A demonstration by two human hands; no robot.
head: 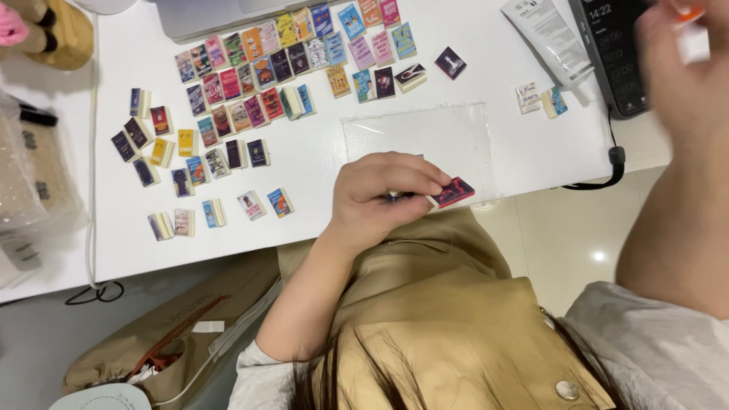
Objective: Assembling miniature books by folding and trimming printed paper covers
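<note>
Pinching tiny rect. book [454, 192], L hand [389, 199]

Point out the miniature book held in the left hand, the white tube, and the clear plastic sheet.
Miniature book [456, 191], head view: on its dark red cover, beyond the fingertips.
White tube [548, 36], head view: on the middle of its body.
Clear plastic sheet [448, 137], head view: on its bare centre, over the white table.

A white table [319, 163] carries rows of many tiny colourful miniature books [250, 83], a clear plastic sheet [425, 140] near its front edge, a white squeeze tube [548, 34], a dark phone [615, 53], and a silver laptop [220, 14] at the far edge.
</note>
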